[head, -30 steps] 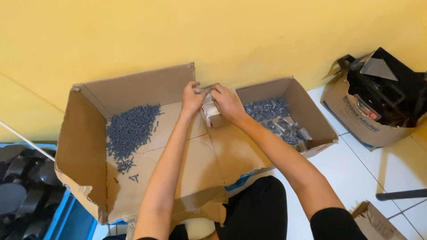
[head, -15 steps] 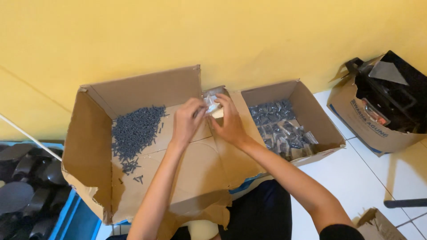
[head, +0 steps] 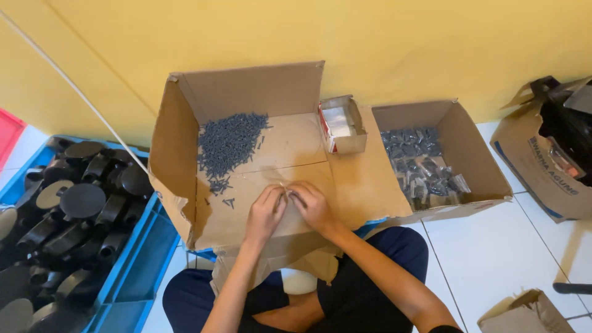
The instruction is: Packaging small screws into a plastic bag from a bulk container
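Both hands meet over the near part of the flattened cardboard box (head: 296, 154). The left hand (head: 265, 213) and right hand (head: 313, 206) pinch something small between their fingers, too small to identify. A pile of dark screws (head: 229, 143) lies far left; a small open carton (head: 342, 123) stands far right.

small packing workshop | floor cartons of screws (head: 229, 143) | crate of black parts (head: 74, 209)
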